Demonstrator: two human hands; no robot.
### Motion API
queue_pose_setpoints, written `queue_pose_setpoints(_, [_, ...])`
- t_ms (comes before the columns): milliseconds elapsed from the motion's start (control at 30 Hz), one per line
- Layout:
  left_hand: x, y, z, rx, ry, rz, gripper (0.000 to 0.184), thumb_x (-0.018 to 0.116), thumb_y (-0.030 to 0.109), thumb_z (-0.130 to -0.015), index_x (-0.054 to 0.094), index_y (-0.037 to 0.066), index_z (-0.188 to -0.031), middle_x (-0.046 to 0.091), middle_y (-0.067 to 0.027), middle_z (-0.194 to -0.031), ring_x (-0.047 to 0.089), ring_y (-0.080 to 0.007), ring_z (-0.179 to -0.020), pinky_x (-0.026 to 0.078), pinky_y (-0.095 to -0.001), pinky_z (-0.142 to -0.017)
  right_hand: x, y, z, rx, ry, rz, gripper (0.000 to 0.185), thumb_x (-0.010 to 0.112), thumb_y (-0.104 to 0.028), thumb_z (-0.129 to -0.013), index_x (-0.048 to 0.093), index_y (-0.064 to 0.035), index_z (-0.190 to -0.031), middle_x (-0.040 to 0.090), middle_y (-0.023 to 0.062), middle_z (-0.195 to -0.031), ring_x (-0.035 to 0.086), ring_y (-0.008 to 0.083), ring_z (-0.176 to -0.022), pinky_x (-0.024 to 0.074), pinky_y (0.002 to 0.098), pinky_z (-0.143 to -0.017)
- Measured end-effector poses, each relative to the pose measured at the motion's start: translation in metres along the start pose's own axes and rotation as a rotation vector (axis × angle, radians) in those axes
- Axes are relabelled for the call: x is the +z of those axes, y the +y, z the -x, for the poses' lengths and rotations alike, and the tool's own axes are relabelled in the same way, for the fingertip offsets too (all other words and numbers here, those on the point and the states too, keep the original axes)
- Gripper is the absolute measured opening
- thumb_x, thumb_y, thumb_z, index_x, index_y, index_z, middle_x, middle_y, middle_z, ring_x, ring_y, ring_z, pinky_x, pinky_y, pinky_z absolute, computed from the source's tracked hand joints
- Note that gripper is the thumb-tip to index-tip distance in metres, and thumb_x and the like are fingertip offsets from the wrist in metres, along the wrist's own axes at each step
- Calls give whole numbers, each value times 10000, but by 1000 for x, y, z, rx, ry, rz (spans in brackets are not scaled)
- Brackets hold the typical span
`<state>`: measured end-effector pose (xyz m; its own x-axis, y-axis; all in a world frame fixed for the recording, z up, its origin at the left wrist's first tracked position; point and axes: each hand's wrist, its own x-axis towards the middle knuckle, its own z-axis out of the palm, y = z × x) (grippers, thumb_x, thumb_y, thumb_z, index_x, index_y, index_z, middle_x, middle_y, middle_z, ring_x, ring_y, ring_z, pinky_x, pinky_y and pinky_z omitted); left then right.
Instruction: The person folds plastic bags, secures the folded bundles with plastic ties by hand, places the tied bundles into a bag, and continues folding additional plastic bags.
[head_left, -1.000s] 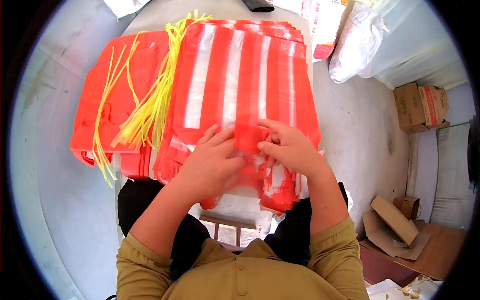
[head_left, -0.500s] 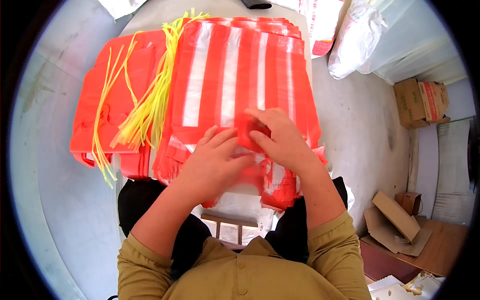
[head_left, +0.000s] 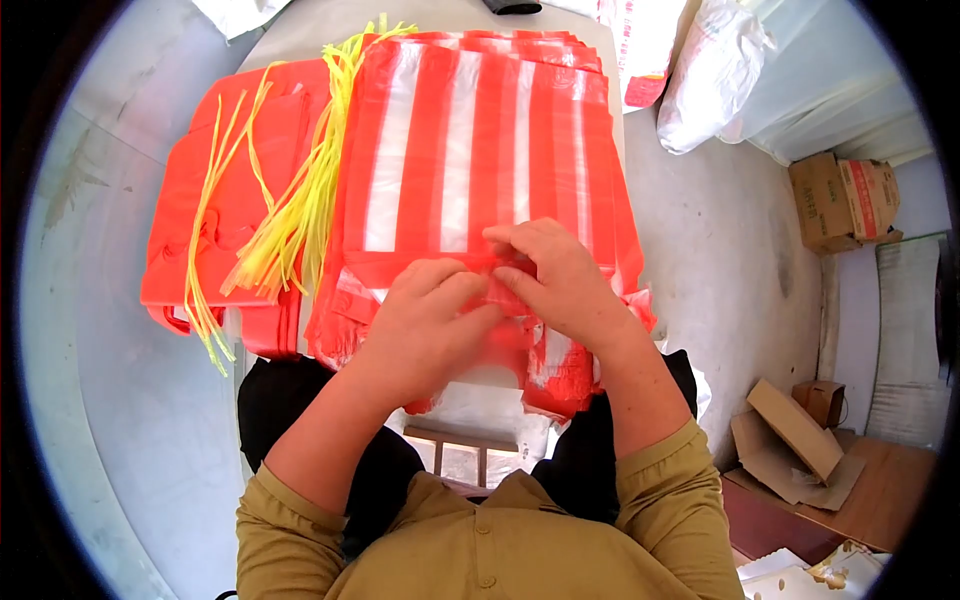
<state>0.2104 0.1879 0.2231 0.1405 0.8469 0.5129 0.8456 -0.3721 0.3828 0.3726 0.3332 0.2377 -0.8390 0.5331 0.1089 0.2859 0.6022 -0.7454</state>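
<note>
A stack of red-and-white striped plastic bags [head_left: 420, 150] lies in front of me, its handle ends toward my body. My left hand [head_left: 435, 310] is over the near part of the stack, fingers curled in on the red film of a bag; blurred red plastic shows beneath it. Close beside it, my right hand [head_left: 560, 275] bends its thumb and fingers toward the same spot, at the bag's film. The fingertips of both hands are partly hidden or smeared. A bundle of yellow plastic strips [head_left: 310, 200] lies along the stack's left edge.
Folded red bags [head_left: 220, 240] lie left of the stack, with loose yellow strips across them. The pale table [head_left: 290, 40] shows behind. White sacks [head_left: 710, 75] stand at the back right. Cardboard boxes [head_left: 835, 205] and an opened carton [head_left: 790, 450] are to the right.
My left hand's fingers have curled in and moved slightly right, toward my right hand. The red film raised between the hands has dropped lower. My right hand has barely shifted.
</note>
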Motion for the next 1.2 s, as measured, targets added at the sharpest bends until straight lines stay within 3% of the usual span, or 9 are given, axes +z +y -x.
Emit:
queue_pose_setpoints(167, [4,-3,-8,-103,69,109,246,765,22,-736,716,38,-977,665,-115,-1079,636,-355,-1038,537,-460,-903,-1,2,3,19,15,-22,342,668,-89,-928,677,-20,-1262,711,174,-1180,627,356,-1143,510,446,-991])
queue_pose_setpoints(267, [6,-5,-12,-177,65,118,163,743,27,-797,701,18,-954,673,-133,-1100,640,-365,-1038,538,-456,-895,-5,3,6,21,-9,18,370,644,-21,-940,666,-20,-1310,675,147,-1150,643,302,-1073,528,390,-940])
queue_pose_setpoints(367, [12,-7,-16,-198,62,119,123,728,33,-823,691,3,-937,684,-147,-1073,648,-360,-1004,539,-448,-871,-6,6,9,33,20,-2,302,662,-89,-941,693,-24,-1234,726,174,-1127,649,356,-1089,519,444,-964])
queue_pose_setpoints(467, [16,-9,-19,-202,36,86,109,728,48,-828,670,-6,-904,686,-140,-1009,643,-356,-948,532,-449,-825,-7,10,11,11,31,-13,293,662,-86,-940,698,-29,-1225,726,171,-1126,650,356,-1094,523,436,-959])
queue_pose_setpoints(567, [22,-11,-22,-283,81,89,104,738,54,-793,644,19,-821,652,-127,-887,628,-346,-878,523,-445,-760,-6,8,13,-18,154,-54,249,677,-76,-930,713,-33,-1173,731,157,-1102,661,352,-1072,540,441,-925])
queue_pose_setpoints(667, [22,-13,-24,-367,56,101,119,734,61,-803,622,22,-818,626,-133,-878,623,-360,-875,515,-458,-752,-15,7,21,-177,196,59,232,720,6,-868,727,-16,-1099,712,121,-1146,683,306,-1038,555,395,-893])
queue_pose_setpoints(767, [25,-16,-24,-406,63,134,124,732,64,-812,617,27,-839,617,-131,-887,624,-364,-879,514,-464,-750,-14,4,25,-359,48,137,213,775,-12,-814,729,-33,-1021,714,93,-1118,689,298,-1000,571,392,-868])
queue_pose_setpoints(967, [21,-13,-26,-482,32,114,160,755,36,-832,643,33,-946,656,-133,-948,644,-356,-930,527,-447,-804,3,9,26,-438,43,403,287,811,-67,-770,725,-35,-1043,702,70,-1151,679,276,-1028,582,384,-878])
queue_pose_setpoints(1200, [3,-17,-10,-220,-117,-28,372,767,69,-791,681,48,-1152,671,-115,-1165,654,-337,-1069,545,-443,-894,3,7,25,-391,28,388,347,802,-84,-782,710,-43,-1115,697,77,-1171,674,292,-1044,573,404,-901])
